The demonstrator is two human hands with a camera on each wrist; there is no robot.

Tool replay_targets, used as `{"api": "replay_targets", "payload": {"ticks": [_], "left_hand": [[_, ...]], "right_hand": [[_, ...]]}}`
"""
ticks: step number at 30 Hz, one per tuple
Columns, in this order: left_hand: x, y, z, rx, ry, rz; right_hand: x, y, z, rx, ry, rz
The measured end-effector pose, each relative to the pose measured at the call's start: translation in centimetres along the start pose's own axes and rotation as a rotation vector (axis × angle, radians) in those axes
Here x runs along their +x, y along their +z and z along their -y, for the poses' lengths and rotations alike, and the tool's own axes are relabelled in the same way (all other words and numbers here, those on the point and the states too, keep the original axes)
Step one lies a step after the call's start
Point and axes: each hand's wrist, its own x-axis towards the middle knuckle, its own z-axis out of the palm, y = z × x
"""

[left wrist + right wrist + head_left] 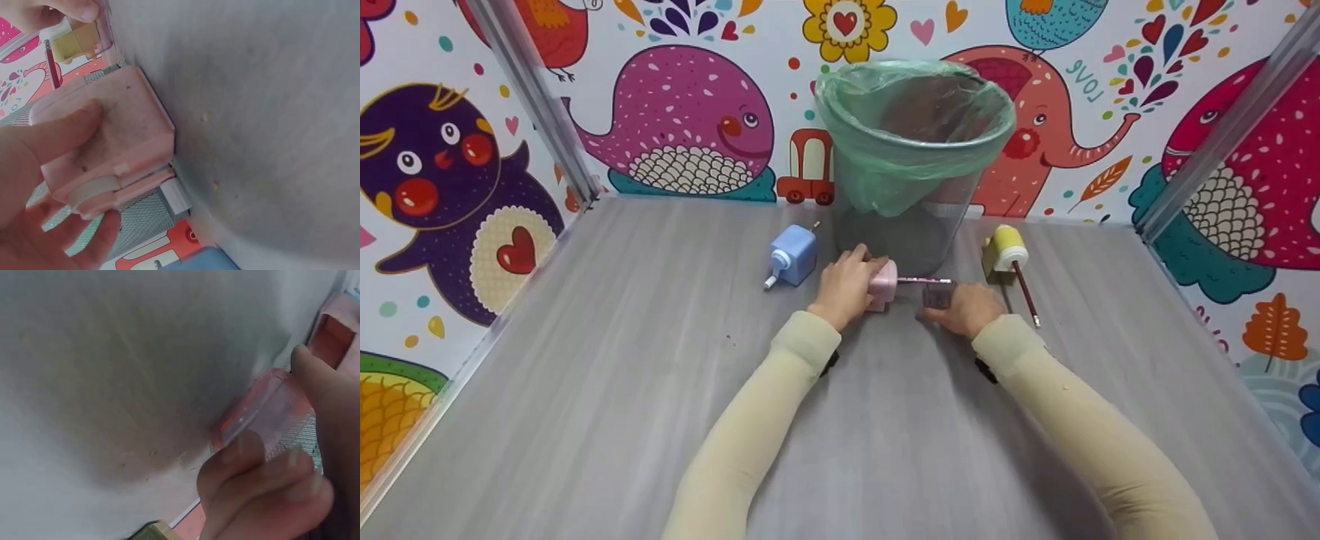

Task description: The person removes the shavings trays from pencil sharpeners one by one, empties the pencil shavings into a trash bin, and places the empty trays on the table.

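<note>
My left hand point(846, 286) grips a pink crank pencil sharpener point(121, 121), its thumb laid along the body. From the sharpener's front a patterned pencil point(922, 280) sticks out to the right. An open slot point(333, 340) shows in the sharpener's body in the right wrist view. Just to the right, my right hand point(971, 309) holds a small clear shavings drawer point(261, 408) between thumb and fingers, low over the table. The drawer is apart from the sharpener. Its contents cannot be made out.
A mesh bin point(900, 232) with a green liner point(885, 161) stands right behind the hands. To the left is a blue sharpener point(793, 251); to the right, a yellow one point(1006, 251) holds a dark red pencil point(1026, 296). Small crumbs dot the grey table point(675, 420).
</note>
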Motion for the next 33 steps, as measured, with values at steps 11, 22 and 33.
{"api": "replay_targets", "payload": {"ticks": [11, 22, 33], "left_hand": [[0.2, 0.0, -0.3, -0.006, -0.026, 0.019], [0.1, 0.0, -0.2, 0.008, -0.027, 0.026], [0.0, 0.3, -0.1, 0.01, -0.002, -0.01]], "right_hand": [[0.8, -0.4, -0.1, 0.114, 0.049, 0.031], [1.3, -0.4, 0.1, 0.055, -0.003, 0.015], [1.6, -0.1, -0.1, -0.014, -0.043, -0.038]]}}
